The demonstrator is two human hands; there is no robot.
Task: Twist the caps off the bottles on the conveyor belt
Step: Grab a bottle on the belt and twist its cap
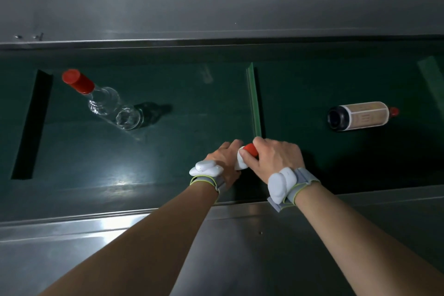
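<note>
A small white bottle (241,163) with a red cap (250,149) sits between my two hands near the belt's front edge. My left hand (222,160) wraps the white body, most of which is hidden. My right hand (274,157) grips the red cap with thumb and fingers. A clear glass bottle (113,108) with a red cap (77,80) stands on the belt at the left. A dark bottle (358,116) with a beige label lies on its side at the right, its small red cap (394,111) pointing right.
The dark green conveyor belt (168,151) runs left to right, crossed by a raised green cleat (254,101) just beyond my hands and a dark slot (32,125) at far left. Grey metal rails (216,12) border the belt at back and front (240,235).
</note>
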